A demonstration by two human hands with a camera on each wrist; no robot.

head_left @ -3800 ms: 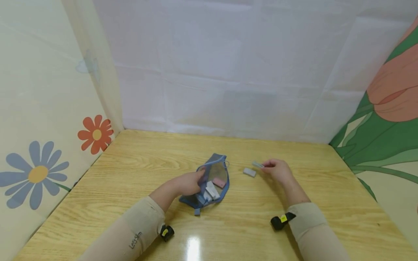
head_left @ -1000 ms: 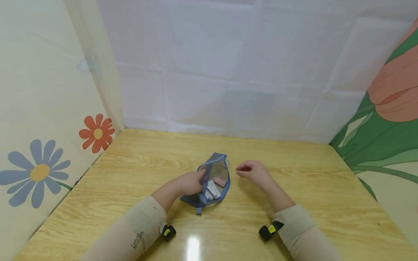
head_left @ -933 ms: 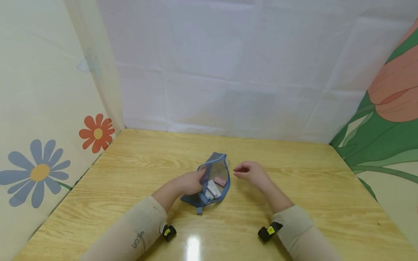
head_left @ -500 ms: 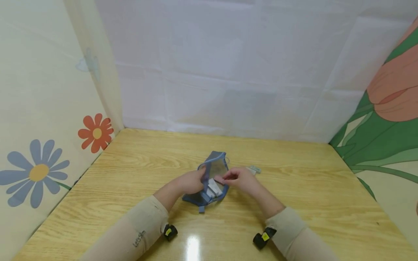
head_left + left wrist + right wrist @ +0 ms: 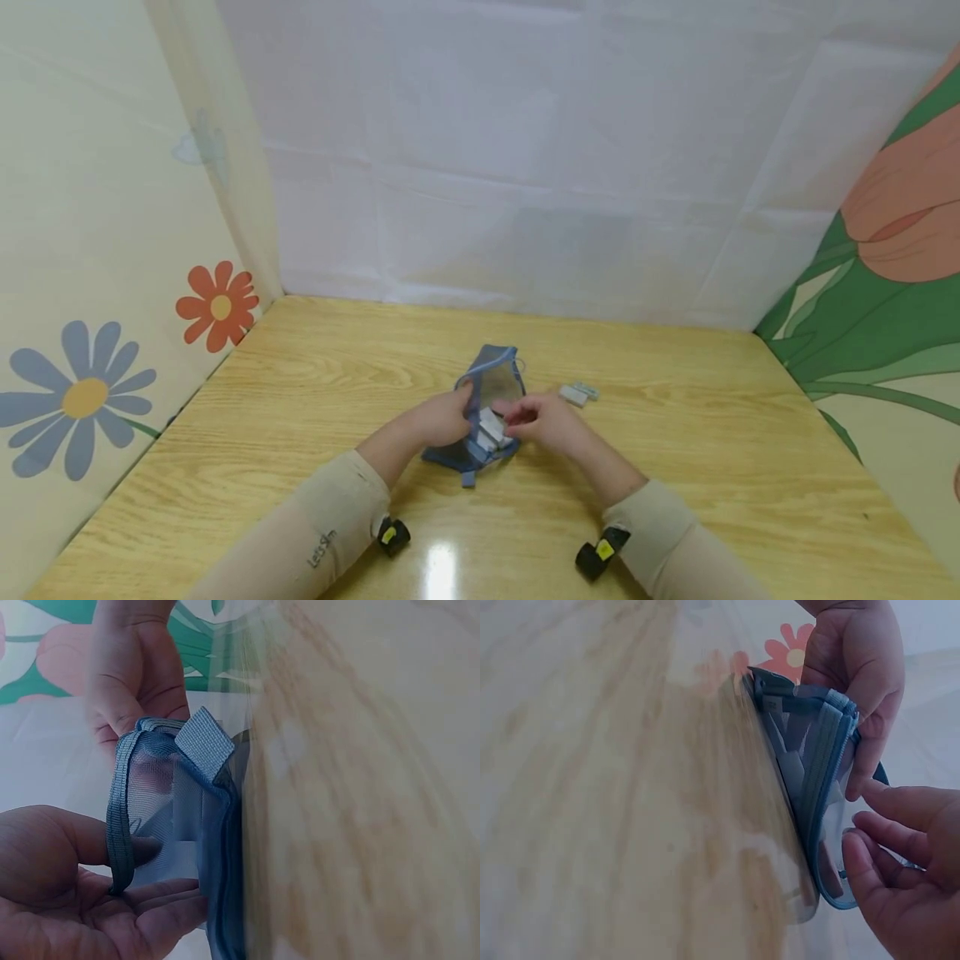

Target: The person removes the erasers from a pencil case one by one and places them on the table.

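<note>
A blue mesh zip pouch lies mouth open on the wooden table. My left hand grips its near-left edge, thumb at the mouth and fingers against the mesh in the left wrist view. Small white block-like pieces show inside; their exact kind is unclear. At the right side of the mouth is my right hand, fingertips beside those pieces. In the right wrist view, its thumb and fingers stand apart and loosely bent, with nothing visible between them. The pink piece seen earlier is hidden or hard to make out.
Right of the pouch, a small grey block and a pale green-white piece lie close together on the table. A white cloth hangs behind it, with flower-printed sheets on both sides.
The pale piece, held in my right hand at first, now lies by the grey block. My right hand has moved left to the pouch's mouth. My left hand keeps its grip.
</note>
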